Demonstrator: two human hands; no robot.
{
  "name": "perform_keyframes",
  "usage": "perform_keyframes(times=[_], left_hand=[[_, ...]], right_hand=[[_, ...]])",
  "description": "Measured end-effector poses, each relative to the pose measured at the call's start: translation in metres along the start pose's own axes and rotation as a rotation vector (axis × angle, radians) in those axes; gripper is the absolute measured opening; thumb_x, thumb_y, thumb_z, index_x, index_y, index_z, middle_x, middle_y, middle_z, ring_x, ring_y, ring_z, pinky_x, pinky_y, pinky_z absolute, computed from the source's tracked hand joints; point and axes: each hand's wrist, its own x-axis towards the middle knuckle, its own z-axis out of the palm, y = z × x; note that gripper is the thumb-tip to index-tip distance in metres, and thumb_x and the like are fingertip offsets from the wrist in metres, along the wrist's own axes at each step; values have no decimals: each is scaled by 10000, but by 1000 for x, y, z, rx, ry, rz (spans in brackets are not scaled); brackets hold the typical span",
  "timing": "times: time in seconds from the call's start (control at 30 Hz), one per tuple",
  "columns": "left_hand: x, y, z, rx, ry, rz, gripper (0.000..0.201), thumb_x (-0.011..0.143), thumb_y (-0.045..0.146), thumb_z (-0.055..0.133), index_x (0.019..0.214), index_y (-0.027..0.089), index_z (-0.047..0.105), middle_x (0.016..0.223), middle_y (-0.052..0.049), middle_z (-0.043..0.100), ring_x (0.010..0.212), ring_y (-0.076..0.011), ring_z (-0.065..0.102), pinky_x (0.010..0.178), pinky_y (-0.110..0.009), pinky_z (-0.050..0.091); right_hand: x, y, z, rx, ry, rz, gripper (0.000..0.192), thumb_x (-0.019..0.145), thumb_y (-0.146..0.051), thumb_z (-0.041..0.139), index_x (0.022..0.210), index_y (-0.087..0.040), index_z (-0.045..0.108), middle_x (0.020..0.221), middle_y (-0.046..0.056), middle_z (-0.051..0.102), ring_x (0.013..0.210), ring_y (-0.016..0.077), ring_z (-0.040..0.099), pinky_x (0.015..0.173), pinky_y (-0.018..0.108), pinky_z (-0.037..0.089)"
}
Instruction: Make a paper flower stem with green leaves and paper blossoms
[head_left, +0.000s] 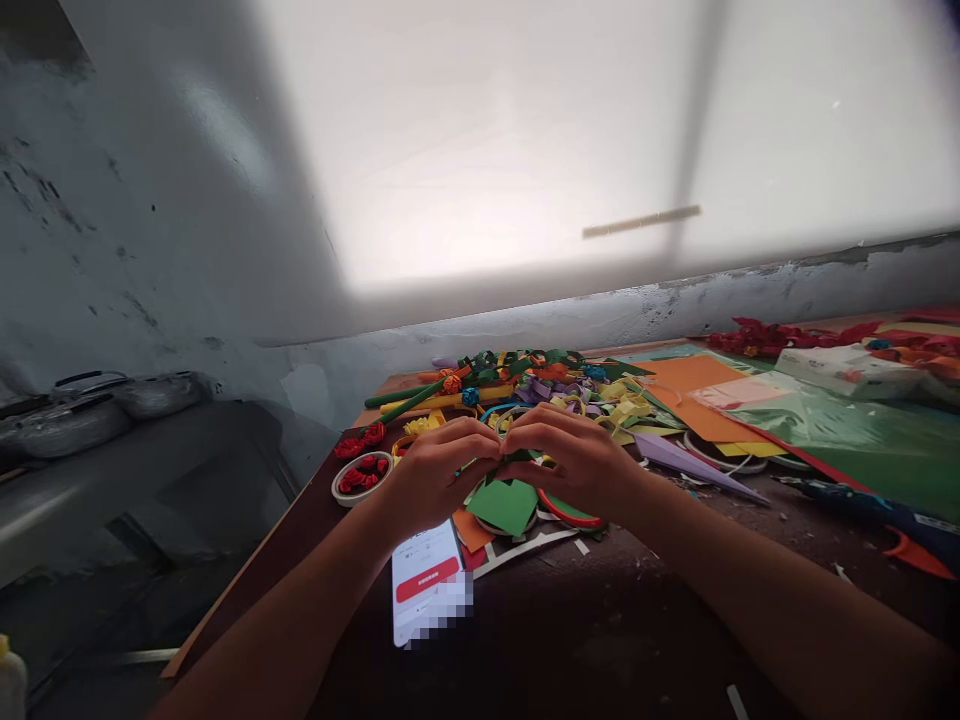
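Both hands met fingertip to fingertip over the dark table. Left hand and right hand were curled and pinched together on a small piece of green paper, held just above the tabletop; the exact grip was hidden behind the knuckles. A phone lay screen-up just below the left wrist. A small round dish of red paper roses sat left of the hands. Mixed coloured paper scraps were heaped beyond; an orange sheet lay to the right.

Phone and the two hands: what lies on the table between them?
In the head view, a green paper piece and an orange scrap lie between the phone and the left hand and right hand.
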Motion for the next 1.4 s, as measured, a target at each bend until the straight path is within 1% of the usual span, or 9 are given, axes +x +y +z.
perform_keyframes(times=[0.17, 0.6, 0.73, 1.0, 1.1, 1.17, 1.23, 1.33, 1.4], left_hand=[[-2, -2, -3, 115, 28, 116, 171, 938, 115, 602, 1030, 225, 697, 960, -90, 737, 860, -194, 713, 766, -302, 579], [-2, -1, -7, 171, 16, 149, 201, 929, 100, 621, 1064, 236, 681, 958, -79, 734, 871, -192, 714, 774, -308, 582], [-2, -2, -7, 187, 12, 159, 195, 919, 80, 625, 1053, 216, 665, 969, -90, 730, 880, -195, 704, 786, -312, 577], [-3, -1, -4, 168, 12, 166, 172, 917, 65, 633, 1038, 183, 661, 974, -90, 725, 903, -184, 694, 807, -297, 564], [-1, 0, -3, 54, 0, 94, 154, 925, 65, 624, 1015, 181, 669, 980, -93, 713, 907, -178, 680, 796, -290, 555], [0, 2, -3, -53, -24, -12, 119, 929, 86, 630, 988, 176, 679, 990, -94, 709, 918, -176, 678, 806, -283, 551], [1, 5, -5, -172, -85, -151, 72, 941, 129, 633, 957, 172, 688, 983, -88, 711, 913, -171, 678, 815, -277, 545], [3, 7, -8, -397, -169, -359, 76, 947, 201, 639, 906, 158, 686, 907, -70, 699, 831, -159, 659, 752, -267, 536], [4, 7, -9, -544, -181, -457, 91, 920, 220, 676, 868, 146, 679, 843, -51, 669, 761, -143, 622, 686, -253, 520]], right_hand=[[-1, 7, -1, 65, -1, 165, 161, 893, -324, 749, 955, -198, 670, 906, 57, 703, 830, 178, 683, 743, 297, 555], [1, 6, -3, 88, -3, 139, 124, 883, -276, 761, 935, -192, 686, 898, 48, 697, 824, 162, 678, 760, 281, 554], [0, 6, -2, 82, -2, 161, 162, 861, -255, 784, 963, -180, 683, 904, 51, 693, 827, 164, 678, 751, 274, 545], [-2, 7, -1, 112, -39, 187, 125, 878, -248, 765, 953, -183, 689, 931, 53, 668, 863, 166, 662, 785, 276, 520], [0, 6, -3, 176, -82, 255, 140, 858, -232, 785, 914, -184, 666, 913, 39, 646, 854, 162, 643, 778, 274, 505], [1, 4, -4, 239, -110, 301, 170, 834, -228, 805, 869, -185, 645, 887, 25, 630, 825, 157, 622, 761, 275, 491], [2, 2, -6, 315, -138, 349, 190, 820, -230, 814, 821, -181, 630, 861, 19, 628, 798, 153, 601, 753, 281, 479], [3, 0, -8, 519, -197, 513, 168, 831, -252, 793, 818, -169, 647, 823, 17, 639, 759, 143, 588, 726, 279, 473], [4, 0, -9, 688, -244, 636, 160, 841, -269, 776, 839, -157, 662, 802, 13, 636, 731, 132, 579, 695, 266, 473]])
